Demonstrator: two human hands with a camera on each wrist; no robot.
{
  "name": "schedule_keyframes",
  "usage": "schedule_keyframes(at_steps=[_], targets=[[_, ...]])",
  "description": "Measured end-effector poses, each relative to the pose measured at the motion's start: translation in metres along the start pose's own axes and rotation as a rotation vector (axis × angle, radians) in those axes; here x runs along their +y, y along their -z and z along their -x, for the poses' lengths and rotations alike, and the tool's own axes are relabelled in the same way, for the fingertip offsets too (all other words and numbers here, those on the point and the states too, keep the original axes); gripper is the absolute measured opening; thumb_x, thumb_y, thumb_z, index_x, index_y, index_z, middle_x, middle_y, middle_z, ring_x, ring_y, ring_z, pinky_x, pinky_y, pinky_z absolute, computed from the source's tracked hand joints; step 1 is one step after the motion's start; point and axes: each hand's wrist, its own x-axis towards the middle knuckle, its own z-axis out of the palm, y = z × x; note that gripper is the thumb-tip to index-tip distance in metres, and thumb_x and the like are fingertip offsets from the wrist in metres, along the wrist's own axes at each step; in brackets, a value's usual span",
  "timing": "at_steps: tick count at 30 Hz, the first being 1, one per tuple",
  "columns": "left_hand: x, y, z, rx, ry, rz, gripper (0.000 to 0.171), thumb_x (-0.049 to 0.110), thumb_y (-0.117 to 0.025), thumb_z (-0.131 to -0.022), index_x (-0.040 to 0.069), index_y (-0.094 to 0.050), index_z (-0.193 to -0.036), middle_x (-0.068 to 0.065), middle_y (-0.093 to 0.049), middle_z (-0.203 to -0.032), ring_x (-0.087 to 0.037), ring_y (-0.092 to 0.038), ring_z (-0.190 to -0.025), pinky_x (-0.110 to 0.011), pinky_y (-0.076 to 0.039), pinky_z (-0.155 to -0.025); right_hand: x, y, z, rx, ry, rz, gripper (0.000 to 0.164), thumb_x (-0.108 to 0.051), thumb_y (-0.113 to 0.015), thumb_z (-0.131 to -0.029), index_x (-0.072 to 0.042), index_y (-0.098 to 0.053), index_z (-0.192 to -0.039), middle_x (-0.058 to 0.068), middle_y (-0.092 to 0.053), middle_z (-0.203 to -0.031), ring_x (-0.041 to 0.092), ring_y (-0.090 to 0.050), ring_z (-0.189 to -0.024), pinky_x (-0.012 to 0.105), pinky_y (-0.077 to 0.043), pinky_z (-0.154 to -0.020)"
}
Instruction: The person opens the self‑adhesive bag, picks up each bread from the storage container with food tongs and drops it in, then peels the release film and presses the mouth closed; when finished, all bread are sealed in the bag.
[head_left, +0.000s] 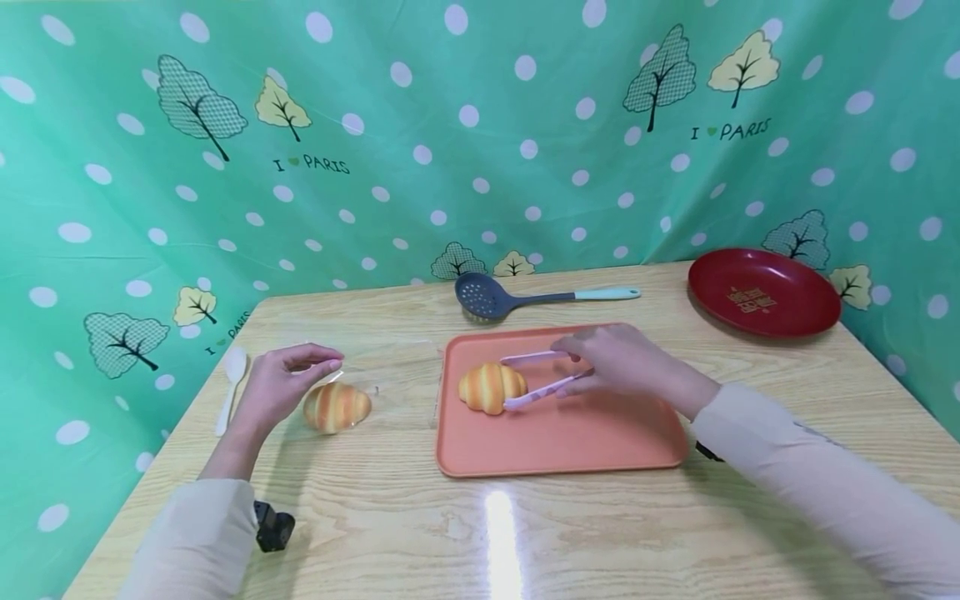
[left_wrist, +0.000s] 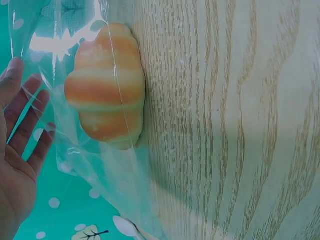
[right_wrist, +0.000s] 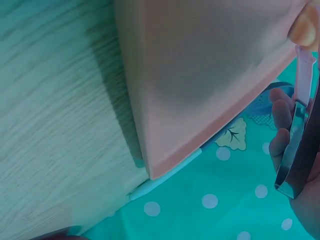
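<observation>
L hand (head_left: 283, 385) up, pinching bag (left_wrist: 95, 162) — R hand (head_left: 621, 358) gripping tongs (head_left: 542, 392) abv tray (head_left: 558, 443).

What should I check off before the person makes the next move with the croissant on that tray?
1. Tongs in the right hand: ok, held above the tray.
2. Firm grip on the nearer croissant: cannot tell; the tongs' tips are at its right end.
3. That croissant lifted: not ok, it appears to rest on the tray.
4. Clear bag steadied: ok, the left hand seems to pinch its film.
5. Bag opening wide enough: cannot tell, the film is too transparent.
</observation>
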Motion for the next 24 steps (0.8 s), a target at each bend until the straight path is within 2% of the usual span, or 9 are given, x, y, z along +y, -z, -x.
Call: schedule_keyframes(at_steps=[4, 8, 15, 17, 21, 24], targets=[[0.000, -0.001, 0.000, -0.001, -0.001, 0.000, 0.023, 0.025, -0.070, -0.099, 0.006, -0.078, -0.110, -0.010, -0.076, -0.107, -0.029, -0.068, -0.104, -0.011, -0.049, -0.078, 0.000, -0.002, -0.001, -0.002, 0.018, 0.010, 0.057, -0.050, -0.084, -0.080, -0.013, -0.072, -0.122, -0.003, -0.069, -0.085, 0.007, -0.056, -0.065, 0.027, -0.049, -0.061], [0.000, -0.001, -0.001, -0.004, -0.002, -0.002, 0.024, 0.025, -0.069, -0.099, 0.006, -0.078, -0.111, -0.010, -0.076, -0.107, -0.029, -0.067, -0.105, -0.011, -0.049, -0.078, -0.001, -0.003, -0.002, -0.023, 0.003, -0.008, 0.059, -0.051, -0.084, -0.080, -0.012, -0.072, -0.124, -0.003, -0.068, -0.085, 0.007, -0.053, -0.062, 0.026, -0.048, -0.059], [0.000, -0.002, -0.001, -0.006, -0.003, -0.005, 0.024, 0.026, -0.071, -0.099, 0.007, -0.079, -0.111, -0.009, -0.076, -0.108, 0.000, -0.062, -0.098, -0.010, -0.048, -0.080, -0.005, -0.003, -0.003, -0.007, -0.028, 0.006, 0.056, -0.051, -0.083, -0.081, -0.013, -0.075, -0.122, -0.006, -0.069, -0.082, 0.007, -0.050, -0.059, 0.024, -0.041, -0.054], [-0.001, -0.002, -0.001, -0.010, 0.001, -0.002, 0.025, 0.027, -0.070, -0.099, 0.007, -0.079, -0.111, -0.009, -0.076, -0.109, -0.001, -0.063, -0.099, -0.009, -0.048, -0.080, -0.007, -0.003, -0.003, 0.009, -0.026, 0.018, 0.055, -0.051, -0.083, -0.081, -0.014, -0.076, -0.121, -0.007, -0.069, -0.080, 0.006, -0.050, -0.058, 0.023, -0.041, -0.053], [-0.001, -0.001, 0.000, -0.016, 0.011, -0.001, 0.026, 0.028, -0.070, -0.099, 0.008, -0.079, -0.112, -0.009, -0.076, -0.110, -0.011, -0.065, -0.104, -0.009, -0.047, -0.081, -0.012, 0.000, -0.003, 0.032, -0.023, 0.033, 0.054, -0.051, -0.082, -0.081, -0.015, -0.077, -0.121, -0.007, -0.070, -0.080, 0.006, -0.049, -0.056, 0.023, -0.039, -0.051], [-0.001, 0.000, 0.001, -0.016, 0.012, 0.002, 0.026, 0.028, -0.070, -0.099, 0.008, -0.079, -0.113, -0.009, -0.076, -0.111, -0.013, -0.066, -0.105, -0.008, -0.047, -0.080, -0.017, 0.003, -0.004, 0.051, -0.018, 0.045, 0.052, -0.051, -0.083, -0.082, -0.016, -0.077, -0.120, -0.006, -0.070, -0.077, 0.006, -0.051, -0.056, 0.023, -0.040, -0.050]])
